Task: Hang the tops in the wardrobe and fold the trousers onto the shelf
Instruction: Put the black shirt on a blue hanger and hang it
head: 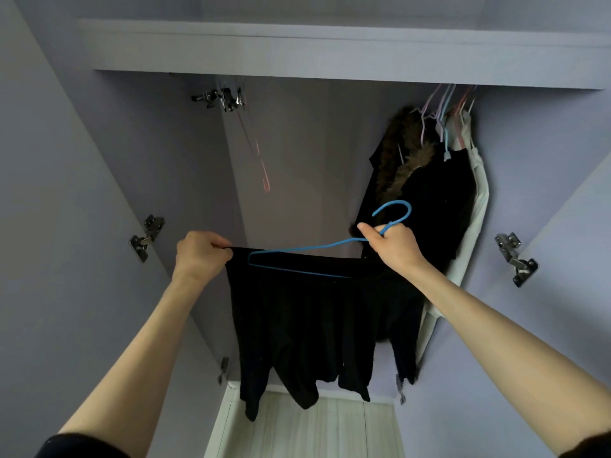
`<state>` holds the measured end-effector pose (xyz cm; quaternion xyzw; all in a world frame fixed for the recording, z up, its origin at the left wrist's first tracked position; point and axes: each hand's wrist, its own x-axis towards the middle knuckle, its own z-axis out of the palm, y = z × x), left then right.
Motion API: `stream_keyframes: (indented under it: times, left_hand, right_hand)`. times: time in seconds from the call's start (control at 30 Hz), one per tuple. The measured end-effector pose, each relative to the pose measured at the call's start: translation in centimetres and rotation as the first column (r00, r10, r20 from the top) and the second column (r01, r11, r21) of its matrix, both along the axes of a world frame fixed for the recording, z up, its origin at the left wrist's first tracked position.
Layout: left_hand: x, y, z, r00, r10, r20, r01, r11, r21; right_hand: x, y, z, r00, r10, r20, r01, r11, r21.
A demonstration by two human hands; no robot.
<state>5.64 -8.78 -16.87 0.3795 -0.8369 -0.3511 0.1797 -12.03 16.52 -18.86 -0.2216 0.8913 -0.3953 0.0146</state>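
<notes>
A: Two hands up, both busy. Left hand [201, 256] is left of the blue hanger [317, 256], fingers curled, pinching the top edge of the black top [314, 319]. Right hand [393, 246] grips the hanger neck just under the hook.

B: Where's the garment sitting?

A: Draped below the hanger, hem dangling under it, in front of the open wardrobe [297, 160]. Can't tell if the hanger is fully threaded into it; the far arm disappears behind the cloth.

B: Handling?

A: My read: thin soft fabric, light, no stiffness, sags wherever it isn't held. Likely slides off a smooth wire hanger if tilted. I'd take it at the shoulder edge, as the left hand does, and keep the hanger level by its neck.

B: Counts?

A: One blue hanger, one black top in hand. Up and left of the hanger, a cluster of metal clips [224, 98], count unclear. Up and right of it, hung clothes [436, 193]: a dark fur-trimmed piece, a black one, something white. Roughly five pastel hanger hooks there, overlapping. Four door hinges in view.
</notes>
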Motion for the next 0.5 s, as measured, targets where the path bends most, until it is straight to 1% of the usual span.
stream_keyframes:
  times: [0.17, 0.23, 0.33, 0.43, 0.5]
  left_hand:
    - [-0.9, 1.6, 0.4, 0.994, -0.103, -0.022, 0.103, 0.994, -0.026]
    - [-1.3, 2.2, 0.5, 0.985, -0.173, -0.009, 0.173, 0.984, -0.031]
    - [-1.8, 3.1, 0.9, 0.966, -0.258, 0.006, 0.258, 0.965, -0.049]
    - [-2.3, 3.9, 1.1, 0.955, -0.294, -0.029, 0.291, 0.952, -0.092]
    - [-2.5, 4.5, 1.0, 0.944, -0.328, -0.019, 0.324, 0.94, -0.108]
  right_hand:
    - [1.5, -1.5, 0.2, 0.991, 0.078, -0.105, -0.056, 0.979, 0.195]
    - [2.2, -2.5, 0.6, 0.986, 0.136, -0.094, -0.118, 0.977, 0.18]
    - [3.0, -3.3, 1.5, 0.973, 0.226, -0.042, -0.221, 0.971, 0.095]
    - [3.0, -3.1, 2.3, 0.959, 0.283, 0.009, -0.282, 0.953, 0.108]
    - [2.7, -3.0, 2.5, 0.951, 0.308, -0.007, -0.305, 0.944, 0.126]
